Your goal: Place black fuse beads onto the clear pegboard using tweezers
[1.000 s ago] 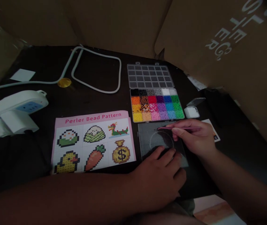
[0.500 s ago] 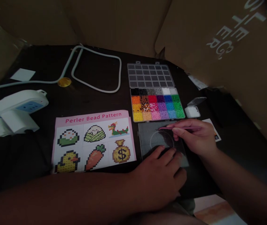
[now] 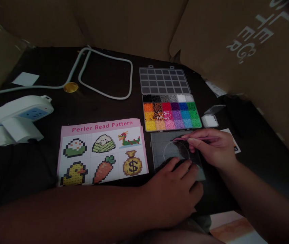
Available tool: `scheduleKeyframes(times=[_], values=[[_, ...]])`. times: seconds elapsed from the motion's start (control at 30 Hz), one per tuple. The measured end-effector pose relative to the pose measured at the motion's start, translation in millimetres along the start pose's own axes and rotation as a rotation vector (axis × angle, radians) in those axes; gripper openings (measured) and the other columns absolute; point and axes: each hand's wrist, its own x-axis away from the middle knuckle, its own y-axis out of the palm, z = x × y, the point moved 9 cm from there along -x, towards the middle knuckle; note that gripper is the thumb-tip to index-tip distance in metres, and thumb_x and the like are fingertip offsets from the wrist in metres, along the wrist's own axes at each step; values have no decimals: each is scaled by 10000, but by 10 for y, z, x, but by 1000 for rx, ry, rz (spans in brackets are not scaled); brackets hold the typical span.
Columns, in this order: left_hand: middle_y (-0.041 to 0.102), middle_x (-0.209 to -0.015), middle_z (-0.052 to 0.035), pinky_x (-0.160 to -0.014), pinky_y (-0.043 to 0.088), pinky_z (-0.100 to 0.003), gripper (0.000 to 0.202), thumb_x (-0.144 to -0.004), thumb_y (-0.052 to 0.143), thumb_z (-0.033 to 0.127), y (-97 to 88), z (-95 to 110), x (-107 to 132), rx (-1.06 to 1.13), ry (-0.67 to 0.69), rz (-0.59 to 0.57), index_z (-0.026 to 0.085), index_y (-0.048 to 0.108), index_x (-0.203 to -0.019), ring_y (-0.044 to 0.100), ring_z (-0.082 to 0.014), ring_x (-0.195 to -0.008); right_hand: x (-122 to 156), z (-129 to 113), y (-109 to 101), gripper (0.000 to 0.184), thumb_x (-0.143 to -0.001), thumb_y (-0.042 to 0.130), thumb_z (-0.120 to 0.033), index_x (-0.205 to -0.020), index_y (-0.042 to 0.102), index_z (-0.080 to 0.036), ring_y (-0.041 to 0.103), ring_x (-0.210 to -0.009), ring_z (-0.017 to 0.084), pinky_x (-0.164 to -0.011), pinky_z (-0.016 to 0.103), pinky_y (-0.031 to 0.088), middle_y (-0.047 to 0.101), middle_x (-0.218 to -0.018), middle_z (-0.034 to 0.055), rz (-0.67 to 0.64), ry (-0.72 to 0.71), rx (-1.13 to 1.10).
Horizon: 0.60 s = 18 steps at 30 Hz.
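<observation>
A clear square pegboard [image 3: 159, 145] lies on the dark table, a faint circle showing on it. My left hand [image 3: 174, 191] rests on its near edge, fingers stretched out and a little apart, gripping nothing. Pink tweezers [image 3: 185, 138] are pinched in my right hand [image 3: 215, 147], their tips low over the upper part of the pegboard. Whether the tips hold a bead is too small to tell. Just beyond the board stands an open bead box [image 3: 171, 113], its compartments filled with beads sorted by colour. Left of the board is the Perler bead pattern sheet [image 3: 103, 128].
A small open box of white beads [image 3: 209, 120] stands right of the bead box. At the left are a power strip [image 3: 36, 105] with plugs, a grey cable [image 3: 131, 78], a gold disc [image 3: 70, 87] and a white paper [image 3: 25, 79]. Cardboard walls [image 3: 129, 27] enclose the back and sides.
The whole view has shifted slightly. My left hand stays on the pegboard, and the tweezers in my right hand remain over nearly the same spot.
</observation>
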Motion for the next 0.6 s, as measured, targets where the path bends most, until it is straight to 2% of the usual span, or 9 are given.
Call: scheduleKeyframes(times=[0.6], values=[[481,-1427,-183,-1119,281,-511,461,-891,628,488,11,1,-3,-12,-1,-14,165,595,-1218,430,-338,-1346,13,10,18,45,-783,767,-204,-774,748,-243,646,-510,110,-463,249,565,779,-841,20,-24,-8,11]])
